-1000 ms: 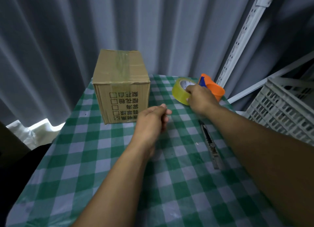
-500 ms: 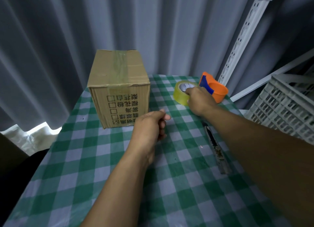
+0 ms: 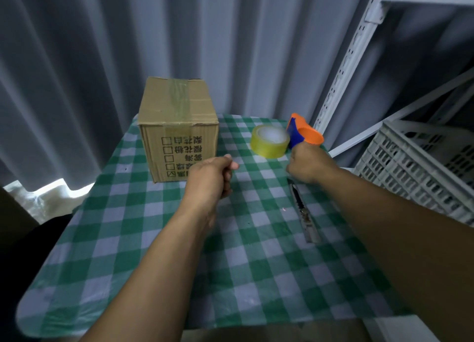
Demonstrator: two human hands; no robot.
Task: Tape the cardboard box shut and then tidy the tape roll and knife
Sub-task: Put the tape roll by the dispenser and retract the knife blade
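**Box sealed, tools waiting to be tidied**

On the far left of the green checked tablecloth (image 3: 159,239) stands the cardboard box (image 3: 178,134), upright, with a strip of clear tape already running over its top seam and down the near face. It looks light and fairly stiff, and its flaps appear closed, so the taping seems done.

In front of the box, slightly right, the left hand (image 3: 210,179) hovers above the cloth, curled into a loose fist with the thumb lying on top. Nothing shows in its grasp.

Further right, at the far side of the table, the tape roll (image 3: 269,141) lies flat on the cloth. It is a rigid yellowish ring, light, with a smooth slick outer face; pinching through the core or across the rim would be the surest hold. Just beside it on the right sits an orange and blue tape dispenser (image 3: 304,134).

The right hand (image 3: 309,163) is close to the dispenser's near end, fingers bent; whether it grips anything cannot be told.

Nearer, under the right wrist, the knife (image 3: 304,213) lies lengthwise on the cloth. It is thin, stiff and sharp, best lifted by the handle, the end nearer the person by the look of it.
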